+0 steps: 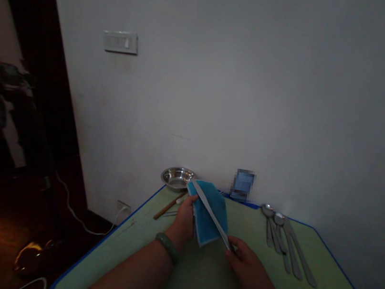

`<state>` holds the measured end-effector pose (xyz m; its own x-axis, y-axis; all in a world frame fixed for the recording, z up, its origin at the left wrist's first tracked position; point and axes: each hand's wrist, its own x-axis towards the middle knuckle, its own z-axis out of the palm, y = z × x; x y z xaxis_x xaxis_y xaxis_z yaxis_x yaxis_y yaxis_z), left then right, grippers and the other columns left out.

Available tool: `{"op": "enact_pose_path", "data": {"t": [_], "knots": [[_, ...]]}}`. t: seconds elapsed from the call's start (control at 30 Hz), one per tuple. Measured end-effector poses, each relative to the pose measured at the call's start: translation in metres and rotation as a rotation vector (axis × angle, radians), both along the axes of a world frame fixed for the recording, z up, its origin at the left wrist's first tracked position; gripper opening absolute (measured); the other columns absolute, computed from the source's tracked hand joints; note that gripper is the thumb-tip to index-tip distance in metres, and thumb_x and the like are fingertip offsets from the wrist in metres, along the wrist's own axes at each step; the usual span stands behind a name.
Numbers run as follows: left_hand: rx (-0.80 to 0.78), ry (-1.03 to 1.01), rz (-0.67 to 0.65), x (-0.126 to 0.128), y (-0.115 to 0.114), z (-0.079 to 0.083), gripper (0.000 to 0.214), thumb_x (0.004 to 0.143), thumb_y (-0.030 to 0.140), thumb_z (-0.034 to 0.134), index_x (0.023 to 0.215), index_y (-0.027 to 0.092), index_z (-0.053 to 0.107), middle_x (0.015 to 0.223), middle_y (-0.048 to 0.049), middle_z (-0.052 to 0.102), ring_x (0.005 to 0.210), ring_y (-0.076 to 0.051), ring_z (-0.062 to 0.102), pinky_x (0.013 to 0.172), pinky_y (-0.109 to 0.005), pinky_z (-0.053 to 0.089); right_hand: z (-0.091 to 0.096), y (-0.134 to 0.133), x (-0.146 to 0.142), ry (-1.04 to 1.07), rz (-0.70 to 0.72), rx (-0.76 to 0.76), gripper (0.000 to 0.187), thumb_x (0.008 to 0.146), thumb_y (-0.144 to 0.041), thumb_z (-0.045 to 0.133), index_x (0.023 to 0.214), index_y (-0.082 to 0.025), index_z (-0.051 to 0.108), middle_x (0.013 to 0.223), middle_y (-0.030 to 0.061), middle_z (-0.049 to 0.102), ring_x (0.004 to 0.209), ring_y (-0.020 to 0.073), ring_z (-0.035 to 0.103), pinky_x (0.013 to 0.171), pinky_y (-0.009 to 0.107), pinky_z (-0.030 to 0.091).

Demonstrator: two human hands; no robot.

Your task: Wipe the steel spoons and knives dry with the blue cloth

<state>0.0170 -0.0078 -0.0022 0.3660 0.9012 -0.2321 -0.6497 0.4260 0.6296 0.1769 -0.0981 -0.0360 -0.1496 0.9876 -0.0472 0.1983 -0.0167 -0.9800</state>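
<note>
My left hand (184, 220) is closed on a blue cloth (208, 213), held up above the green table (201, 281). A long metal knife (209, 212) lies slantwise across the cloth, blade pointing up and to the left. My right hand (245, 266) grips the knife by its handle end at the lower right. A green bangle sits on my left wrist and a dark band on my right wrist.
Several spoons and other cutlery (286, 243) lie in a row on the table's right. A steel bowl (178, 177) stands at the far left corner, with a wooden stick (169, 206) beside it. A blurred blue object (243, 185) leans against the wall. Cables trail across the dark floor on the left.
</note>
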Motion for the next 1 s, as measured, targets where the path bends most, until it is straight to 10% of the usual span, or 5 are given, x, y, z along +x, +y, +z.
{"op": "enact_pose_path", "data": {"t": [1.0], "knots": [[-0.037, -0.116, 0.115, -0.0020, 0.0075, -0.0019, 0.042, 0.072, 0.038, 0.042, 0.099, 0.009, 0.058, 0.087, -0.0150, 0.066, 0.085, -0.032, 0.060, 0.080, -0.051, 0.041, 0.0055, -0.0043, -0.0013, -0.129, -0.129, -0.049, 0.042, 0.068, -0.031, 0.049, 0.109, -0.023, 0.047, 0.077, 0.0002, 0.064, 0.064, 0.0157, 0.059, 0.062, 0.027, 0.043]]}}
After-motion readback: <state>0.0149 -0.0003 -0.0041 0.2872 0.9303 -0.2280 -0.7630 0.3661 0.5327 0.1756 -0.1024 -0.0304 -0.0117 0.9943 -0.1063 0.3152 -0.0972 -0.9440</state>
